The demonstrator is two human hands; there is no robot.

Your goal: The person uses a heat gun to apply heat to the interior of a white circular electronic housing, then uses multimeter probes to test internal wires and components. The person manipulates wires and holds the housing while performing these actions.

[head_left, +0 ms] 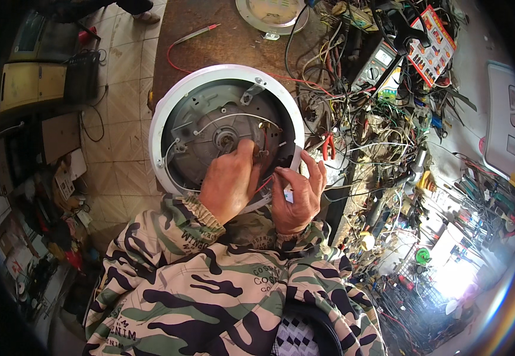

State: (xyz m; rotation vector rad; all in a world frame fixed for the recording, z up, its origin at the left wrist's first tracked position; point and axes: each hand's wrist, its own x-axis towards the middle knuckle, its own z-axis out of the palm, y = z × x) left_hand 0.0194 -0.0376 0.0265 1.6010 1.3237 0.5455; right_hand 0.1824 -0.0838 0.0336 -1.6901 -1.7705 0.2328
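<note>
A round white appliance housing point(227, 72) lies on the bench with its grey metal inside point(201, 142) facing up. Within it, a white sleeved wire point(233, 115) curves over the round centre fitting. My left hand point(227, 184) reaches over the near rim, its fingers bent and pressed together beside the centre; what they pinch is hidden. At the near right rim is my right hand point(299, 199), thumb and fingertips closed over the edge. A short red wire point(264, 184) runs between the two hands, and I cannot make out what the right fingertips hold.
A multimeter point(379, 62) stands among tangled cables at the right. Its red-lead test probe point(195, 34) lies on the brown bench point(177, 50). A round metal cover point(275, 24) rests at the far edge. Red-handled pliers point(328, 145) lie right of the housing.
</note>
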